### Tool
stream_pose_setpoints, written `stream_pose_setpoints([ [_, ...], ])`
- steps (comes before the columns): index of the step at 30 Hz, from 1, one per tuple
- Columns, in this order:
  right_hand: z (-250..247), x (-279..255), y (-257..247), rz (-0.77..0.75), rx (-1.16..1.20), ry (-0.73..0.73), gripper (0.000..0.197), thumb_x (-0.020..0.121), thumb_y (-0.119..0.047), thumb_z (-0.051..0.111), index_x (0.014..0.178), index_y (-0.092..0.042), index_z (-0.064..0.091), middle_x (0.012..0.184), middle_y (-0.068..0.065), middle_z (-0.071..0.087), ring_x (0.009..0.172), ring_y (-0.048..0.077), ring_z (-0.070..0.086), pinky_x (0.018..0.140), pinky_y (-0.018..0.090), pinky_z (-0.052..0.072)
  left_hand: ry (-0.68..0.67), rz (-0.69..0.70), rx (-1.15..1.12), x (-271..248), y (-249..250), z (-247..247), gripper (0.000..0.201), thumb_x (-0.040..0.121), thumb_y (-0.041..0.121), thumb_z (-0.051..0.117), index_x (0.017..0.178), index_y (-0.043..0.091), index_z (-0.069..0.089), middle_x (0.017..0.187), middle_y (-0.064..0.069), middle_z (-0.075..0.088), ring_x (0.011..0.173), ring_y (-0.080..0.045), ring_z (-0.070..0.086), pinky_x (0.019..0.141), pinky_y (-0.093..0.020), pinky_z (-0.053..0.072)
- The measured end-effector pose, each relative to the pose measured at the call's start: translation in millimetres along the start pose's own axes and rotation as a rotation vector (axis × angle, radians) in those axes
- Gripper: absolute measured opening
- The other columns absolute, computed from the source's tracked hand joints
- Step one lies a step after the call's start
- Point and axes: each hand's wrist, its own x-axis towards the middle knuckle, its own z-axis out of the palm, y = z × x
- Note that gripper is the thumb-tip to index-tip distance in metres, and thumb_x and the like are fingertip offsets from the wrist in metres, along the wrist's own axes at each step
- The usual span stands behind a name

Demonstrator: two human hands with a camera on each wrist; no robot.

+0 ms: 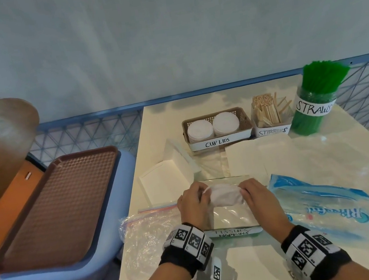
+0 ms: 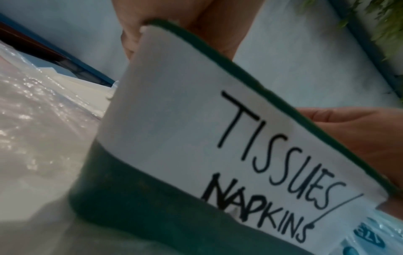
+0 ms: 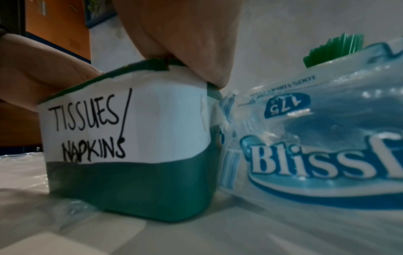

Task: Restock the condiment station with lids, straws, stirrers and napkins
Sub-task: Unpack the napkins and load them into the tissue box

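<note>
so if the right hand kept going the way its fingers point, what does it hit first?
The right hand points left across the green bin, so it would first press further into the wad of napkins it already grips. The left hand lies just beyond, though depth is unclear.

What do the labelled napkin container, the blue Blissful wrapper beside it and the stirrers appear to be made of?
Napkin container: seemingly green plastic, smooth with a dull sheen, carrying a matte paper label.
Blissful wrapper: thin clear plastic film printed in blue; it crinkles and glints.
Stirrers: probably wood, pale tan, matte, flat sticks.
</note>
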Motion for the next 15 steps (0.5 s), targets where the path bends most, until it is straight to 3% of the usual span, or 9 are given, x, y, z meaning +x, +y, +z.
stream_pose_setpoints([
  [2, 0.3, 0.5, -1.5, 0.010, 0.007, 0.008, 0.014, 0.097, -0.009, 0.044, 0.087, -0.013, 0.054, 0.090, -0.001, 0.049, 0.077, 0.013, 0.049, 0.065, 0.012, 0.035, 0.018, 0.001, -0.012, -0.7, -0.3, 1.5, 0.016, 0.092, 0.021, 0.051, 0.078, 0.030, 0.052, 0.079, 0.004, 0.063, 0.083, -0.022, 0.058, 0.087, -0.042, 0.046],
  [4, -2.6, -2.3, -5.3, 0.030, 0.066, 0.068, 0.009, 0.093, -0.007, 0.050, 0.089, -0.015, 0.052, 0.094, -0.002, 0.046, 0.076, 0.007, 0.049, 0.070, 0.007, 0.037, 0.053, -0.008, -0.101, -2.7, 3.2, -1.5, 0.007, 0.093, 0.021, 0.050, 0.096, 0.019, 0.057, 0.091, 0.001, 0.063, 0.086, -0.018, 0.058, 0.078, -0.026, 0.048],
  [5, -5.3, -4.2, -6.7, 0.049, 0.101, 0.133, 0.008, 0.091, -0.006, 0.055, 0.094, -0.013, 0.052, 0.098, -0.002, 0.044, 0.079, 0.007, 0.049, 0.073, 0.006, 0.037, 0.072, -0.021, -0.145, -3.4, 6.4, -5.0, 0.014, 0.094, 0.020, 0.051, 0.106, 0.016, 0.055, 0.101, 0.002, 0.060, 0.092, -0.014, 0.056, 0.076, -0.017, 0.045],
  [6, -7.7, -6.0, -6.2, 0.086, 0.119, 0.195, 0.015, 0.088, -0.006, 0.058, 0.102, -0.009, 0.053, 0.105, 0.000, 0.043, 0.084, 0.010, 0.050, 0.079, 0.009, 0.038, 0.092, -0.053, -0.178, -3.3, 6.9, -7.9, 0.024, 0.094, 0.021, 0.051, 0.117, 0.013, 0.051, 0.111, 0.003, 0.055, 0.100, -0.011, 0.052, 0.080, -0.013, 0.043],
  [8, -11.0, -6.9, 1.5, 0.184, 0.096, 0.213, 0.032, 0.088, -0.011, 0.060, 0.118, -0.003, 0.050, 0.117, 0.007, 0.043, 0.100, 0.019, 0.049, 0.091, 0.025, 0.042, 0.088, -0.170, -0.214, -5.4, 6.9, -13.7, 0.043, 0.095, 0.027, 0.049, 0.132, 0.008, 0.040, 0.127, -0.003, 0.047, 0.116, -0.016, 0.046, 0.095, -0.022, 0.039],
  [11, -15.8, -0.1, 11.8, 0.392, 0.076, -0.065, 0.036, 0.094, -0.029, 0.049, 0.121, -0.005, 0.051, 0.121, 0.013, 0.054, 0.105, 0.026, 0.053, 0.095, 0.042, 0.045, -0.037, -0.363, -0.194, -10.6, 2.4, -13.8, 0.047, 0.098, 0.036, 0.038, 0.134, 0.005, 0.038, 0.132, -0.012, 0.049, 0.121, -0.026, 0.047, 0.100, -0.033, 0.036],
  [13, -20.2, 4.4, 11.0, 0.477, 0.067, -0.251, 0.043, 0.095, -0.039, 0.042, 0.119, -0.004, 0.051, 0.116, 0.017, 0.057, 0.104, 0.031, 0.055, 0.092, 0.039, 0.046, -0.068, -0.390, -0.180, -14.8, 3.0, -10.9, 0.047, 0.099, 0.039, 0.034, 0.127, 0.004, 0.047, 0.127, -0.015, 0.053, 0.117, -0.028, 0.049, 0.096, -0.033, 0.037],
  [15, -28.5, 7.4, 4.3, 0.487, 0.042, -0.301, 0.053, 0.094, -0.044, 0.040, 0.125, -0.001, 0.046, 0.121, 0.021, 0.052, 0.111, 0.035, 0.050, 0.093, 0.038, 0.041, -0.066, -0.388, -0.222, -17.9, 10.4, -10.2, 0.048, 0.098, 0.041, 0.035, 0.123, 0.003, 0.051, 0.123, -0.016, 0.056, 0.115, -0.031, 0.051, 0.094, -0.033, 0.038],
])
